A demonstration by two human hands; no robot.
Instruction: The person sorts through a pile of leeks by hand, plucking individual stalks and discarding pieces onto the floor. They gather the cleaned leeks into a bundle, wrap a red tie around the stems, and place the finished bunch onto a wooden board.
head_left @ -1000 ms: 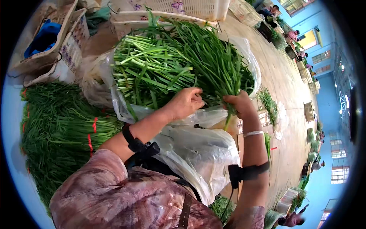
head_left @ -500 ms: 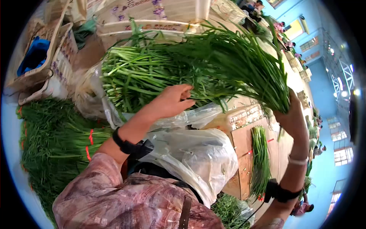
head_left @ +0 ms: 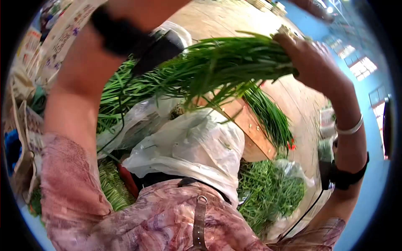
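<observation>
My right hand (head_left: 312, 65) is closed around the butt ends of a large bunch of green chives (head_left: 234, 62), raised level above my lap. The leaves trail left toward a heap of chives (head_left: 111, 94) beside a clear plastic sheet. My left forearm reaches up past the top edge. At the top right, above the bunch, part of my left hand (head_left: 312, 8) shows, blurred, with fingers stretched out and nothing seen in them. Below the bunch, another chive bundle (head_left: 270, 117) with a red band (head_left: 292, 145) at its end lies along a wooden board (head_left: 247, 125).
White plastic (head_left: 192, 142) covers my lap. Loose greens (head_left: 272, 192) lie in a plastic bag at lower right. A crate with something blue (head_left: 12, 146) stands far left. More chive stalks (head_left: 115, 188) lie by my left side. A cable hangs from my right wrist strap (head_left: 347, 175).
My right hand has lifted the chive bunch higher and turned it more level. My left hand has left the heap and swung up to the top right. The view has turned.
</observation>
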